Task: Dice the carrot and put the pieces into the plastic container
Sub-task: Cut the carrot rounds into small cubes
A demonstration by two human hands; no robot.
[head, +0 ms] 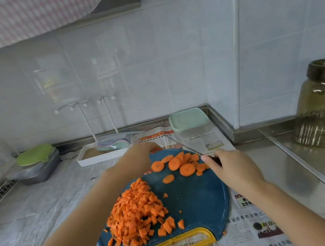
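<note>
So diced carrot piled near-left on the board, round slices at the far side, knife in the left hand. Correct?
Not quite. The head view shows the knife in the right hand, not the left hand. The rest holds: diced carrot piled near-left on the board, round slices at the far side.

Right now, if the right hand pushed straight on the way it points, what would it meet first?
The right hand, gripping the knife, would probably run into the carrot slices on the cutting board first; depth is unclear.
</note>
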